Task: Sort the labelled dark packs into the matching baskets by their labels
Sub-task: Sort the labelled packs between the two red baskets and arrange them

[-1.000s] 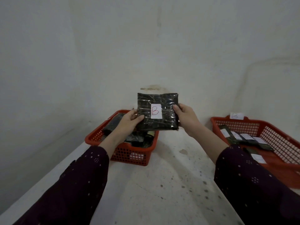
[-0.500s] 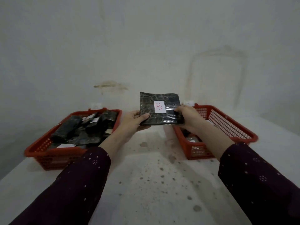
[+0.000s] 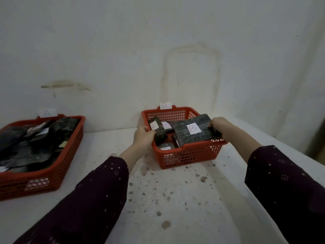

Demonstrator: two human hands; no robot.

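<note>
A dark pack with a white "B" label (image 3: 182, 136) lies tilted across the top of the red basket (image 3: 190, 147) tagged "B" (image 3: 165, 106). My right hand (image 3: 219, 125) grips the pack's right end over the basket's right rim. My left hand (image 3: 143, 138) is off the pack and curls over the basket's left rim, its fingertips next to a smaller labelled pack (image 3: 157, 129). Several other labelled dark packs lie inside this basket under the held one.
A second red basket (image 3: 52, 173) tagged "A" (image 3: 47, 113) stands at the left, heaped with dark packs (image 3: 35, 143). Both baskets stand on a speckled white surface (image 3: 167, 199) against a pale wall. The surface's right edge runs diagonally at far right.
The pack went from mid-air between both hands down onto the B basket. My left hand let go of it and took the basket's rim. The view swung right.
</note>
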